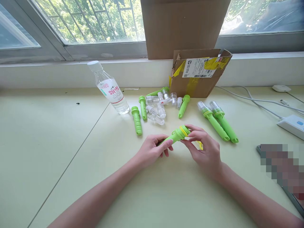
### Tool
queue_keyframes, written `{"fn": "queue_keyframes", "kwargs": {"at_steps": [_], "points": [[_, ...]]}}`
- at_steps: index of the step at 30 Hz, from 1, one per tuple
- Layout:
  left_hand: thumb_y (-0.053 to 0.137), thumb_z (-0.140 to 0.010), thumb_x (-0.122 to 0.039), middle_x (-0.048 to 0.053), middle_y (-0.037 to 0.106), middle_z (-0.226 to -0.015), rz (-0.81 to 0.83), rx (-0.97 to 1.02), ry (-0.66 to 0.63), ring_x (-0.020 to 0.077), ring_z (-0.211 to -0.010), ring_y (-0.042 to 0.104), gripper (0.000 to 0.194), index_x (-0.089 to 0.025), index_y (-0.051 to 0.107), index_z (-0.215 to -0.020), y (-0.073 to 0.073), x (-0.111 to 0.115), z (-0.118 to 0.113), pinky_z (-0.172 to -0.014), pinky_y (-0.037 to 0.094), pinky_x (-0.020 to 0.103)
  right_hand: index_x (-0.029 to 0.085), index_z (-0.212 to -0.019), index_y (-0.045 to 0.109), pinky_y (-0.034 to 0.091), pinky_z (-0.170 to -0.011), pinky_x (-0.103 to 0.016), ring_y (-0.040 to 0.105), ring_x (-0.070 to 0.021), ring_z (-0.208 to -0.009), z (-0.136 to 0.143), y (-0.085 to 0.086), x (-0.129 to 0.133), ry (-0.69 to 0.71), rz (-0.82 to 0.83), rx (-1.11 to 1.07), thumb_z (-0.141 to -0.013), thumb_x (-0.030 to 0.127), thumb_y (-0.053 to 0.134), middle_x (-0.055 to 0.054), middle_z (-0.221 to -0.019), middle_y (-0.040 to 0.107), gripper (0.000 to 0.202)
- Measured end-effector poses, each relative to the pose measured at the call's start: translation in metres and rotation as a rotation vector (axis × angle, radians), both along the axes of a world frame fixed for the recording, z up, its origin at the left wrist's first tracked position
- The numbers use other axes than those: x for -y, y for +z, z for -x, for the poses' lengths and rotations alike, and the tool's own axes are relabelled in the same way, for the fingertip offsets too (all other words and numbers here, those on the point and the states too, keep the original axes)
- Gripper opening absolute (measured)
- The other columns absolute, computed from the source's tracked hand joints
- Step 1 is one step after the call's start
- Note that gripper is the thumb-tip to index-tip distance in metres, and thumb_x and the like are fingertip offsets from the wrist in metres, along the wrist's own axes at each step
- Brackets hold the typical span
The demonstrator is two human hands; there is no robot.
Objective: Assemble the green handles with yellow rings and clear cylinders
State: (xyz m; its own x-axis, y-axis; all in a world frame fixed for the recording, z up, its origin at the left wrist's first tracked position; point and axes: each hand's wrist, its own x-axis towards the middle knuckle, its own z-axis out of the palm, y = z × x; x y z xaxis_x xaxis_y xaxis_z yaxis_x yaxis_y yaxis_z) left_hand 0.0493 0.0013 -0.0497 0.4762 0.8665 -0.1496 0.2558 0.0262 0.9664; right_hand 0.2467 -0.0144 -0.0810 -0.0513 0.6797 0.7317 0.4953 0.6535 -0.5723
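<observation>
A green tube [176, 136] with a wide threaded end lies tilted between my hands, a yellow ring [183, 130] around that end. My left hand [155, 147] is closed round its narrow part. The fingers of my right hand [204, 147] pinch at the ringed end, and a yellow loop [200, 145] shows behind them. Beyond my hands lie loose green tubes [137, 122] and several clear plastic caps [155, 116]. On the right rest two green tubes with clear caps fitted, one [215, 123] beside the other [225, 123].
A water bottle [111, 90] stands at the back left. An open cardboard box [197, 79] is against the wall under the window. White cables [254, 99], a power strip [292, 125] and a phone with a blurred screen [282, 177] lie at the right.
</observation>
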Motion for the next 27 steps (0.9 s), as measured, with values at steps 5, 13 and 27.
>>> {"fn": "queue_keyframes", "kwargs": {"at_steps": [5,13,27], "points": [[0.048,-0.09,-0.05,-0.004,0.048,-0.053,0.007,-0.017,0.005,0.0064,-0.044,0.039,0.041,-0.015,0.061,-0.074,0.0013,0.0026,-0.0003,-0.045,0.031,0.02,0.023,-0.096,0.055,0.062,-0.06,-0.03,0.068,-0.0184,-0.09,0.0004,0.0007,-0.0013,0.012,0.013,-0.015,-0.078,0.008,0.068,-0.008,-0.109,0.067,0.027],[0.054,-0.087,-0.049,-0.004,0.057,-0.062,0.099,0.048,0.024,0.0042,-0.041,0.036,0.032,-0.018,0.057,-0.093,0.0051,0.0016,-0.0014,-0.04,0.029,0.017,0.023,-0.099,0.055,0.063,-0.059,-0.031,0.067,-0.0177,-0.089,-0.0008,0.0019,-0.0018,0.069,0.062,-0.029,-0.079,0.012,0.069,-0.009,-0.113,0.066,0.027],[0.073,-0.073,-0.043,-0.003,0.055,-0.061,0.023,0.04,0.135,0.0078,-0.048,0.05,0.03,-0.015,0.066,-0.084,-0.0037,0.0022,-0.0034,-0.04,0.037,0.018,0.024,-0.097,0.056,0.062,-0.061,-0.031,0.067,-0.02,-0.096,0.0005,-0.0008,-0.0002,0.022,-0.015,-0.016,-0.079,0.007,0.065,-0.008,-0.109,0.067,0.026]]}}
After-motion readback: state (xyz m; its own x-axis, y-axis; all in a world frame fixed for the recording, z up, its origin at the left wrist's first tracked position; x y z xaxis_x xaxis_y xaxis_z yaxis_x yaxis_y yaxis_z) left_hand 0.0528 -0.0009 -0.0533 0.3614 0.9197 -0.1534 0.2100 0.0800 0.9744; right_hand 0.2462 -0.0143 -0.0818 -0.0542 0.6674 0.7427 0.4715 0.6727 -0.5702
